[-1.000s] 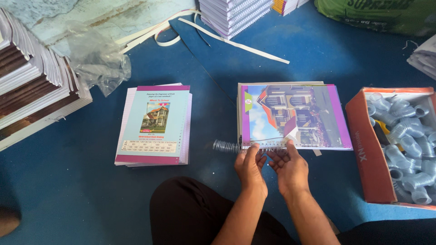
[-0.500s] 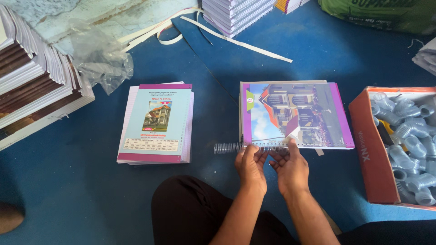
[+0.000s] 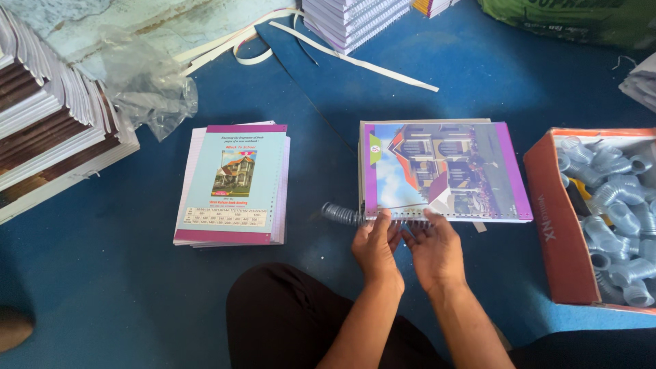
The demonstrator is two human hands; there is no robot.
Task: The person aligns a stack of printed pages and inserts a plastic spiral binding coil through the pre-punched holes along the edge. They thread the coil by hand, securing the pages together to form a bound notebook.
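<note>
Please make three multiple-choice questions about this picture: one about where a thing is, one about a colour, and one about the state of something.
1. Where does the orange box of coils stand?
A. right of the open notebook
B. left of the closed notebook
C. on the stacks at the left

2. What colour is the floor mat?
A. red
B. blue
C. green

3. How is the spiral coil at the notebook by the hands?
A. fully removed
B. partly threaded, one end sticking out left
C. lying in the box

Answers:
1 A, it sits at the right edge.
2 B, blue all around.
3 B, left hand and right hand hold the punched edge, coil end protrudes.
</note>
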